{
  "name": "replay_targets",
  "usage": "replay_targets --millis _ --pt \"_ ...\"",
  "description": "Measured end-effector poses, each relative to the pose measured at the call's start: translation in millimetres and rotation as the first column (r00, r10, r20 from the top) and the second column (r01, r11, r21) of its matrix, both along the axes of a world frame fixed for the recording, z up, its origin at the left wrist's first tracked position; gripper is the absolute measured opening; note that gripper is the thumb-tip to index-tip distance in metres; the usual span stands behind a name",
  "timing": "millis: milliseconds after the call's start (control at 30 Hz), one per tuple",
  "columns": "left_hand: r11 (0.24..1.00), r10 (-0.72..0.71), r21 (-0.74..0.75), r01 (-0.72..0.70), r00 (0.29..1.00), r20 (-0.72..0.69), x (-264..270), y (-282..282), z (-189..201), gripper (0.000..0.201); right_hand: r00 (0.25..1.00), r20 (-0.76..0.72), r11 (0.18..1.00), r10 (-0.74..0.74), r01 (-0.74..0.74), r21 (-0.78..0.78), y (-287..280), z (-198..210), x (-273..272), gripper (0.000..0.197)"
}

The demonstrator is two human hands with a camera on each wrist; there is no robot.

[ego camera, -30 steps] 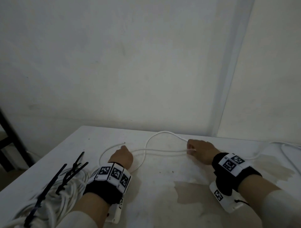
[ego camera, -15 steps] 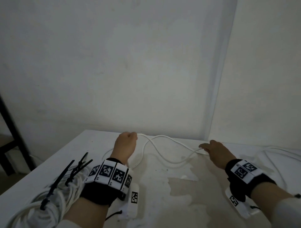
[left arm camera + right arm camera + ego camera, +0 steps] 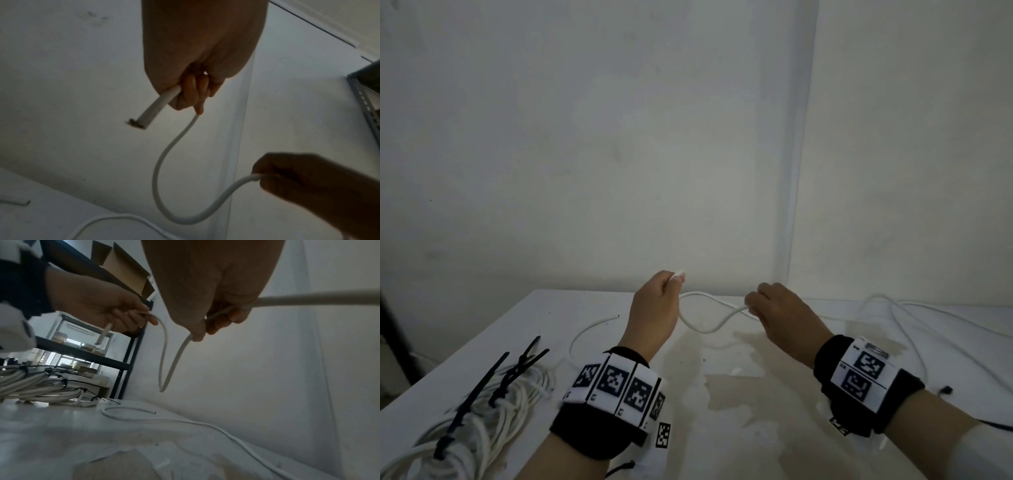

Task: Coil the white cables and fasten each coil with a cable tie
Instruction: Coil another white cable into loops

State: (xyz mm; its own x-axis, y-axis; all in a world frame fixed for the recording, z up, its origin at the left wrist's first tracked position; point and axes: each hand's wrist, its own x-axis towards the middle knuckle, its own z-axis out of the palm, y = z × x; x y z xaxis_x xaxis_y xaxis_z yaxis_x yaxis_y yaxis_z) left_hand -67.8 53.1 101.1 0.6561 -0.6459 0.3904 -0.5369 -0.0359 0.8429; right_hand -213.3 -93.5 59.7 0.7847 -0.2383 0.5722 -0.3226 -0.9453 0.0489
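Note:
My left hand [image 3: 669, 286] is raised above the white table [image 3: 774, 421] and grips a white cable [image 3: 705, 329] close to its cut end, which pokes out past my fingers. My right hand [image 3: 755, 303] pinches the same cable a short way along. Between the two hands a slack U of cable hangs just above the table. The left wrist view shows the left hand [image 3: 195, 94] curled round the cable [image 3: 162, 162], with its stub end pointing down-left. In the right wrist view the right hand [image 3: 213, 322] holds the cable [image 3: 164, 369], which then runs off to the right.
A pile of coiled white cables [image 3: 493, 411] bound with black cable ties [image 3: 482, 387] lies at the table's near left. Another loose cable [image 3: 589, 329] curves beside the left wrist. More cable [image 3: 907, 329] trails over the right side. The wall stands just behind the table.
Both hands have risen off the table with the cable. The right hand has moved left towards the left hand, so the stretch between them now sags in a loop.

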Motion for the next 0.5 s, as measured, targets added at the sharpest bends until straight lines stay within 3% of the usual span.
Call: replay_targets --millis 133,167,267,367,500 --pt "0.990 -0.105 0.101 0.096 0.991 0.086 -6.7 -2.7 -5.2 0.030 0.987 -0.015 0.980 0.159 -0.160 -0.121 10.2 20.2 -5.6 0.009" --pt "0.983 -0.137 0.139 0.123 0.986 0.093 -8.4 -2.9 -6.3 0.027 0.981 -0.037 0.973 0.189 -0.192 -0.129 12.4 25.2 -6.6 0.014" --pt "0.951 -0.236 0.228 0.211 0.968 0.089 -15.5 -3.4 -8.7 0.026 0.965 -0.079 0.966 0.251 -0.254 -0.034 18.3 39.0 -10.7 0.021" --pt "0.927 -0.302 0.247 0.284 0.953 0.036 -22.8 -4.4 -8.3 0.029 0.980 -0.016 0.968 0.200 -0.195 0.161 26.0 49.2 -16.9 0.024" --pt "0.898 -0.361 0.264 0.353 0.932 -0.019 -29.4 -4.7 -5.9 0.035 0.992 -0.079 0.970 0.095 -0.074 0.232 31.5 58.3 -22.5 0.023"
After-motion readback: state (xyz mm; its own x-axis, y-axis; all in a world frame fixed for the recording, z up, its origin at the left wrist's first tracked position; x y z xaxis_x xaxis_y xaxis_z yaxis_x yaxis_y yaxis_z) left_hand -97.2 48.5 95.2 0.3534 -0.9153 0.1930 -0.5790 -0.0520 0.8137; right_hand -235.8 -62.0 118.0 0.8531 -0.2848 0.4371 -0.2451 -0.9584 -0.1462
